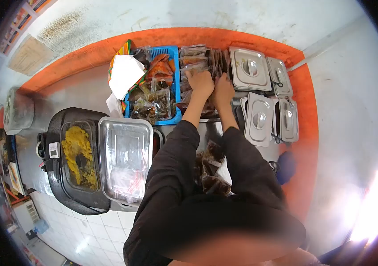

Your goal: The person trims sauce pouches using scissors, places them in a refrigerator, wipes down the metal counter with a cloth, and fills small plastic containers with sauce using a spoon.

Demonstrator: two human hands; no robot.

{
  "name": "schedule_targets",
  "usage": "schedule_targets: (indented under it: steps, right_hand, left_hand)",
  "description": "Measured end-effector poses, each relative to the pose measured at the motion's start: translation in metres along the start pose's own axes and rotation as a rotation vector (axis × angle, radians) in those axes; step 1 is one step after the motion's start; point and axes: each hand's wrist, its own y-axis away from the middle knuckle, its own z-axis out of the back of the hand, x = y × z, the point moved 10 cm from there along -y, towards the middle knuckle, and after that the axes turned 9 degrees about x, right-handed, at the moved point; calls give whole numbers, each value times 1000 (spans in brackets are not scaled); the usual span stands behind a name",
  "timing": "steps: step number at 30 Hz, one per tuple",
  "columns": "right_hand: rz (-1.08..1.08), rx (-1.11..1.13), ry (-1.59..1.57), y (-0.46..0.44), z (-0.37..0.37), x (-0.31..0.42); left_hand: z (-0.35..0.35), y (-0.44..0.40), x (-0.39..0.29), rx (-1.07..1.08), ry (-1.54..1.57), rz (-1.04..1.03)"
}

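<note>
Beside the blue basket, left hand and right hand reach among packets, probably rowed to save room; I cannot tell whether fingers pinch.

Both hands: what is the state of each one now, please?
Left hand: at the brown packets; open or closed cannot be told.
Right hand: also there; cannot be told.

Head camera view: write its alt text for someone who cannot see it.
A person's left hand and right hand reach among rows of filled bags, between a blue basket and metal lids. Yellow food and a metal tray sit further left.
</note>
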Motion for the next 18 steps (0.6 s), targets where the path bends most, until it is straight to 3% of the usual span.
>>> schedule_targets:
  steps: [2,5,7,10,11,13,16,18]
  right_hand:
    - [-68,67,-68,-4,-4,-9]
    - [-71,66,-207,4,-6,-22]
    - [239,-107,-90,23,3,-14]
    - [320,22,-220,29,7,-18]
    - [317,22,-222,29,13,-16]
    - [184,233,-291,23,5,-20]
    - [117,286,-160,14,-9,-20]
    - [140,224,-236,12,-9,-22]
  left_hand:
    - [-4,1,-1,69,112,-65]
    - [-1,16,-7,4,57,-148]
    - [-2,23,-12,19,1,-152]
    - [-12,25,-21,-10,-98,-155]
    - [-9,25,-23,-57,-142,-157]
    - [-6,24,-26,-110,-148,-175]
    - [-1,15,-32,-188,-153,-201]
    - [1,12,-32,-208,-157,-207]
